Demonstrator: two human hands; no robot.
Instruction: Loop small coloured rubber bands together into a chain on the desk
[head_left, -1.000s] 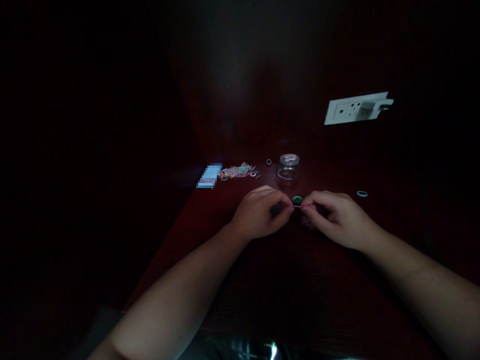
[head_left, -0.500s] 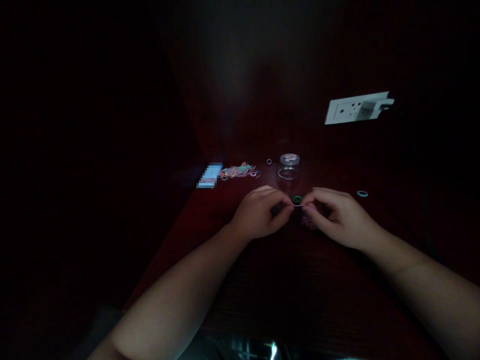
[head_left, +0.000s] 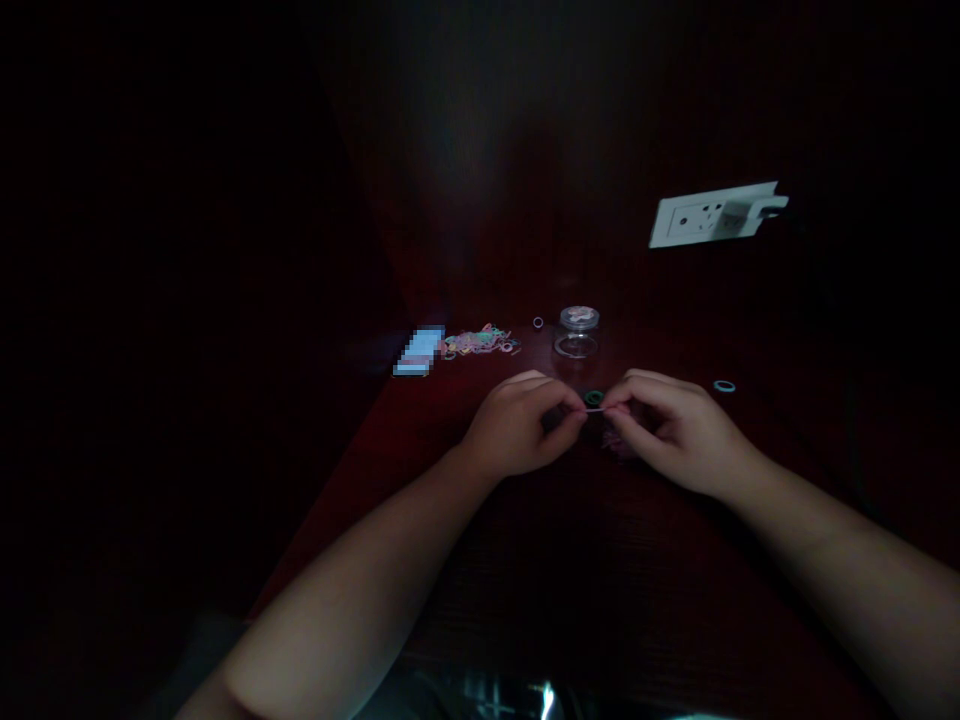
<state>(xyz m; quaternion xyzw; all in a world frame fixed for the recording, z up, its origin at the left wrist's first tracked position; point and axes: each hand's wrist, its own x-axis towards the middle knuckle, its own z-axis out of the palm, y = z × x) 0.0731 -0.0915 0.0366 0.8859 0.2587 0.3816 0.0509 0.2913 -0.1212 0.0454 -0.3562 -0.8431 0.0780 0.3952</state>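
Note:
Between my hands runs a thin pale pink rubber band point(head_left: 594, 410), held level just above the dark red table. My left hand point(head_left: 529, 422) pinches one end between thumb and forefinger. The other end is in the pinch of my right hand point(head_left: 670, 428). Right behind the band lie green rubber bands point(head_left: 593, 398). A bunch of pinkish bands point(head_left: 615, 440) is partly hidden beneath my right hand, and its shape is hard to make out in the dark.
A clear round jar point(head_left: 577, 335) with a lid stands behind my hands. Left of it are a small ring point(head_left: 538, 323), a pile of colourful rubber bands point(head_left: 480, 342) and a phone point(head_left: 420, 351). A light blue band point(head_left: 724, 386) lies right. A wall socket point(head_left: 716, 216) holds a plug.
My right hand has shifted very slightly to the left, so the gap between the two pinches is a little narrower. Everything else looks the same.

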